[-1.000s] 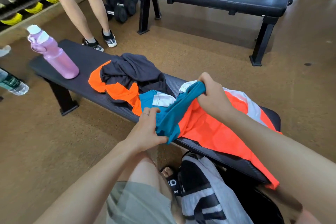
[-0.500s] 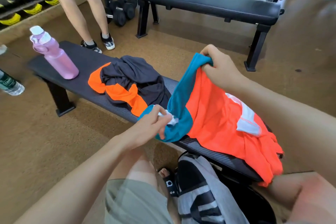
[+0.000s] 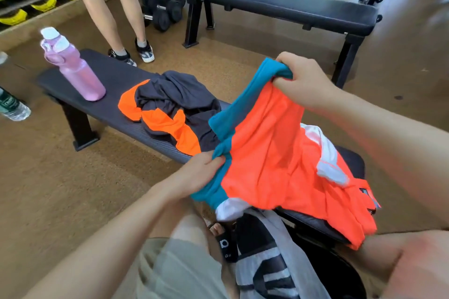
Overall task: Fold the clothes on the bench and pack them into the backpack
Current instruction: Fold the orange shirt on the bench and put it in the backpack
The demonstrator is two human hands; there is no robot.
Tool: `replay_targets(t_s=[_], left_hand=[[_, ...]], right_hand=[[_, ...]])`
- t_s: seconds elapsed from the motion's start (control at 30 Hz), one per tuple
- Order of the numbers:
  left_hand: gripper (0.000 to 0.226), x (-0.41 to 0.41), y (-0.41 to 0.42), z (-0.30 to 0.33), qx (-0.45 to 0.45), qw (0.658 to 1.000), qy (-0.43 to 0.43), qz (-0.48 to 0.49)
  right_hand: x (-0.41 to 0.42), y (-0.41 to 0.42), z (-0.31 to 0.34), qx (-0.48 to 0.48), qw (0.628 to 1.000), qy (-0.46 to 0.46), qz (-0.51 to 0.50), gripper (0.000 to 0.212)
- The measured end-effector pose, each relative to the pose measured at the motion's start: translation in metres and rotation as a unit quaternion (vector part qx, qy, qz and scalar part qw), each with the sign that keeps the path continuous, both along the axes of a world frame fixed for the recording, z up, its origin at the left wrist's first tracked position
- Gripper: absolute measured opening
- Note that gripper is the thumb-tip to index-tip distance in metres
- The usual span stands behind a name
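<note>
An orange shirt (image 3: 274, 153) with a teal edge and white patches hangs above the right half of the black bench (image 3: 114, 80). My right hand (image 3: 303, 80) grips its teal edge up high. My left hand (image 3: 204, 172) pinches the same teal edge lower down, near the bench's front. The shirt's lower part drapes over the bench end. A crumpled dark grey and orange garment (image 3: 175, 109) lies on the bench's middle. A grey and black backpack (image 3: 274, 262) stands on the floor by my knee, below the bench.
A pink water bottle (image 3: 73, 68) stands on the bench's left end. A clear plastic bottle (image 3: 12, 107) lies at the left edge. Another person's legs (image 3: 116, 14) stand behind the bench. Dumbbells (image 3: 162, 7) and a second black bench (image 3: 279, 5) sit beyond.
My right hand lifted the teal edge up off the bench, and the orange shirt opened out. My left hand shifted its grip along the teal edge and now holds it lower down.
</note>
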State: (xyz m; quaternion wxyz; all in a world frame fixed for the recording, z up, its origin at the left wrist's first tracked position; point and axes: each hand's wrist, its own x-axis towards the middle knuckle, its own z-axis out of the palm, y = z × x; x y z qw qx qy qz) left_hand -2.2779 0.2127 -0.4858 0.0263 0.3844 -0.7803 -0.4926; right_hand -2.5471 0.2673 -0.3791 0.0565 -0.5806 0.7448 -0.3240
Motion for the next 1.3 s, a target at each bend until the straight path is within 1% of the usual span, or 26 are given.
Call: replay_targets(t_s=[0.03,0.1,0.13,0.17,0.2,0.23,0.27,0.33,0.4,0.43,0.5,0.57,0.6,0.63,0.7,0.73,0.77,0.8,0.87,0.93,0.97,1.03,1.13,1.23,1.27,1.3], left_hand=[[0.029,0.007,-0.002,0.011,0.040,0.999,0.005,-0.010],[0.031,0.021,-0.009,0.014,0.154,0.988,-0.002,-0.023],[0.033,0.026,-0.014,0.012,0.195,0.981,-0.025,-0.009],[0.038,0.029,-0.018,0.011,0.196,0.979,-0.059,-0.013],[0.039,0.030,-0.021,0.010,0.168,0.980,-0.095,-0.044],[0.033,0.030,-0.025,0.007,0.130,0.981,-0.122,-0.075],[0.028,0.027,-0.027,0.002,0.104,0.982,-0.139,-0.076],[0.027,0.020,-0.034,-0.006,0.069,0.983,-0.161,-0.052],[0.022,0.015,-0.040,-0.011,0.043,0.975,-0.214,-0.037],[0.020,0.014,-0.043,-0.012,0.047,0.971,-0.234,-0.031],[0.020,0.017,-0.051,-0.016,0.100,0.963,-0.250,0.003],[0.022,0.025,-0.061,-0.014,0.101,0.953,-0.284,0.003],[0.022,0.029,-0.066,-0.014,0.072,0.949,-0.307,-0.001],[0.020,0.032,-0.070,-0.013,0.016,0.942,-0.335,-0.012],[0.014,0.036,-0.075,-0.013,-0.147,0.909,-0.390,-0.028],[0.012,0.034,-0.075,-0.013,-0.212,0.896,-0.389,-0.022],[0.016,0.029,-0.073,-0.013,-0.247,0.899,-0.362,-0.010],[0.023,0.021,-0.070,-0.014,-0.257,0.914,-0.313,0.005],[0.044,0.001,-0.065,-0.017,-0.268,0.943,-0.196,0.015],[0.068,-0.022,-0.069,-0.025,-0.305,0.946,-0.111,-0.007],[0.079,-0.034,-0.074,-0.032,-0.320,0.942,-0.098,-0.014],[0.094,-0.058,-0.088,-0.045,-0.324,0.939,-0.113,0.002],[0.092,-0.081,-0.107,-0.061,-0.275,0.952,-0.124,0.053],[0.088,-0.086,-0.118,-0.070,-0.238,0.956,-0.120,0.126],[0.082,-0.085,-0.120,-0.071,-0.237,0.953,-0.123,0.146],[0.070,-0.083,-0.121,-0.073,-0.241,0.950,-0.118,0.159]], right_hand=[[-0.006,-0.005,0.000,0.011,1.000,0.017,-0.004,0.006],[-0.012,-0.019,-0.003,0.033,0.998,0.047,-0.001,0.005],[-0.013,-0.029,-0.006,0.041,0.997,0.059,0.004,0.006],[-0.013,-0.039,-0.010,0.049,0.996,0.068,0.007,0.007],[-0.012,-0.051,-0.016,0.058,0.995,0.079,0.010,0.009],[-0.010,-0.062,-0.023,0.069,0.993,0.094,0.012,0.012],[-0.007,-0.074,-0.031,0.081,0.990,0.111,0.017,0.016],[0.002,-0.095,-0.049,0.104,0.985,0.134,0.030,0.021],[0.009,-0.112,-0.067,0.108,0.984,0.134,0.034,0.021],[0.012,-0.118,-0.075,0.105,0.986,0.125,0.031,0.021],[0.015,-0.129,-0.089,0.096,0.989,0.112,0.021,0.021],[0.016,-0.136,-0.098,0.101,0.988,0.119,0.008,0.023],[0.015,-0.139,-0.102,0.115,0.985,0.130,0.001,0.026],[0.014,-0.140,-0.106,0.141,0.979,0.143,-0.006,0.033],[0.010,-0.136,-0.116,0.195,0.967,0.161,-0.023,0.056],[0.008,-0.131,-0.122,0.213,0.964,0.156,-0.027,0.067],[0.006,-0.122,-0.128,0.220,0.965,0.143,-0.028,0.074],[0.001,-0.112,-0.134,0.219,0.968,0.121,-0.026,0.077],[-0.011,-0.088,-0.145,0.211,0.976,0.051,-0.030,0.078],[-0.028,-0.061,-0.153,0.208,0.976,-0.023,-0.052,0.079],[-0.036,-0.049,-0.157,0.212,0.973,-0.055,-0.070,0.078],[-0.052,-0.028,-0.164,0.226,0.961,-0.111,-0.111,0.074],[-0.066,-0.007,-0.174,0.259,0.937,-0.168,-0.164,0.066],[-0.073,0.000,-0.183,0.294,0.921,-0.167,-0.193,0.059],[-0.074,0.000,-0.185,0.297,0.921,-0.160,-0.196,0.054],[-0.074,-0.001,-0.187,0.289,0.925,-0.154,-0.192,0.046]])
